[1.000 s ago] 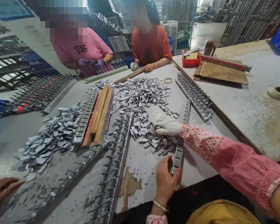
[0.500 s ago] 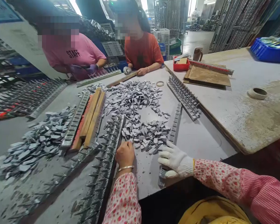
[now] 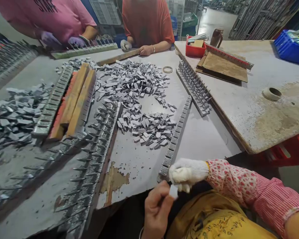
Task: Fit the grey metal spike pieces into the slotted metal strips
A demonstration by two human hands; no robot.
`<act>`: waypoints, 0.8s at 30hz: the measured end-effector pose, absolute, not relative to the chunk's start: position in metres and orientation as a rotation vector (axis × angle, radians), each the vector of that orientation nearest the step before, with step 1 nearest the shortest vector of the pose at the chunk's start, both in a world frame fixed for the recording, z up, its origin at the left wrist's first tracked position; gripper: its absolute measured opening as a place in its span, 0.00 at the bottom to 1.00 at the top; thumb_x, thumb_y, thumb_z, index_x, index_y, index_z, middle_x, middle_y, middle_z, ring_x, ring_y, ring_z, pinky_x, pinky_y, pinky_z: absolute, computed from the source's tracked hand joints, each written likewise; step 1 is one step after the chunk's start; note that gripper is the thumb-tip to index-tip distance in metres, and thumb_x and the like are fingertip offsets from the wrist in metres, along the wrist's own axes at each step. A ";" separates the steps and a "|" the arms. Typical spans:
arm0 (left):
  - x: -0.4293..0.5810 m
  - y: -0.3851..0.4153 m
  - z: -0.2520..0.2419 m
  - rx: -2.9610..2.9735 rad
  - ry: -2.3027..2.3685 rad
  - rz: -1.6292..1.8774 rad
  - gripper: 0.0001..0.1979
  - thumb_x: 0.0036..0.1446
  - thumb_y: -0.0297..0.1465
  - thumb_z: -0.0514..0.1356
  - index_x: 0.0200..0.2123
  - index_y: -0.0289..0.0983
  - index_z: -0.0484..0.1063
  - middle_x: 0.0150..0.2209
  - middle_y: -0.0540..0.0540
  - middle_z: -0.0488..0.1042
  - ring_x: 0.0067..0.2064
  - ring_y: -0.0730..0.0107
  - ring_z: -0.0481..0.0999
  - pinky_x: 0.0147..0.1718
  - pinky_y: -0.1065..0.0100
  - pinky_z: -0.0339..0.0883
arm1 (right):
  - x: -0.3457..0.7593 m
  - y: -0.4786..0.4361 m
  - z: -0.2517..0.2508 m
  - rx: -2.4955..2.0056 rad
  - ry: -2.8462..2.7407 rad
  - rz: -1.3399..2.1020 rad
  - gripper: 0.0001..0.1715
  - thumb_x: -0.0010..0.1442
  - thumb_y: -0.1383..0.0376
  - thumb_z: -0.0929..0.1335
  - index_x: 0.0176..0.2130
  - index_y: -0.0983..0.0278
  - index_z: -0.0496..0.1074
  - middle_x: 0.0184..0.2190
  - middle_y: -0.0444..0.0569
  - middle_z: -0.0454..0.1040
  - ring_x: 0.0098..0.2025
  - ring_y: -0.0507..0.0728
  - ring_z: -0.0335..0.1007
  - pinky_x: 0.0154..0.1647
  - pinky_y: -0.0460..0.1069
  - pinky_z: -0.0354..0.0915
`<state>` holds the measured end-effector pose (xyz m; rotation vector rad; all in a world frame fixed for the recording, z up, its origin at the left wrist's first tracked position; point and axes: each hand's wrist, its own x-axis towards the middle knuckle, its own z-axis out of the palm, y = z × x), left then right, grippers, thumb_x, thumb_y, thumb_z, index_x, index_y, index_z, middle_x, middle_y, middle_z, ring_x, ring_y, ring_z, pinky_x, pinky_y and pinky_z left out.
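Observation:
My bare left hand (image 3: 157, 206) pinches a small flat pale piece (image 3: 173, 192) between thumb and fingers, above the table's front edge. Close beside it, my white-gloved right hand (image 3: 188, 172) has its fingers curled in; whatever they hold, if anything, is hidden. A grey slotted bar (image 3: 176, 136) lies on the table, its near end next to the glove. To its left spreads a heap of small flat grey pieces (image 3: 151, 127). Farther left lies a long bar (image 3: 97, 166) with rows of pieces standing up in it like teeth.
Wooden strips (image 3: 76, 99) and another slotted bar (image 3: 53, 103) lie at left, beside a second heap (image 3: 17, 113). A toothed bar (image 3: 193, 88) and tape ring (image 3: 167, 69) are farther back. A second tabletop (image 3: 239, 109) stands right. Two co-workers sit opposite.
My left hand has left the heap's near edge and come right and toward me, with a small piece in it. The right hand has moved off the bar, its fingers now curled. The view tilted down.

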<state>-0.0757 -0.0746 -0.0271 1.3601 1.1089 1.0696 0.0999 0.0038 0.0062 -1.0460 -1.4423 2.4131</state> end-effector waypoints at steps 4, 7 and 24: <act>-0.071 -0.084 -0.032 1.356 1.030 0.917 0.24 0.62 0.44 0.53 0.18 0.36 0.66 0.19 0.50 0.64 0.23 0.74 0.63 0.24 0.71 0.57 | 0.113 -0.020 -0.005 -1.134 -1.272 2.395 0.31 0.51 0.41 0.69 0.30 0.67 0.67 0.22 0.42 0.69 0.16 0.45 0.61 0.15 0.40 0.57; -0.072 -0.080 -0.030 1.448 1.104 0.752 0.20 0.64 0.37 0.52 0.21 0.36 0.68 0.21 0.51 0.64 0.24 0.75 0.64 0.25 0.72 0.56 | 0.119 -0.025 -0.010 -1.186 -1.361 2.165 0.26 0.56 0.46 0.68 0.30 0.67 0.68 0.24 0.43 0.71 0.18 0.45 0.63 0.18 0.40 0.61; -0.070 -0.071 -0.073 1.784 1.727 1.094 0.18 0.59 0.39 0.59 0.48 0.35 0.68 0.38 0.43 0.70 0.40 0.62 0.71 0.39 0.64 0.67 | 0.104 0.012 -0.004 -1.551 -2.267 1.145 0.34 0.67 0.45 0.55 0.31 0.66 0.73 0.24 0.47 0.70 0.26 0.51 0.65 0.28 0.45 0.56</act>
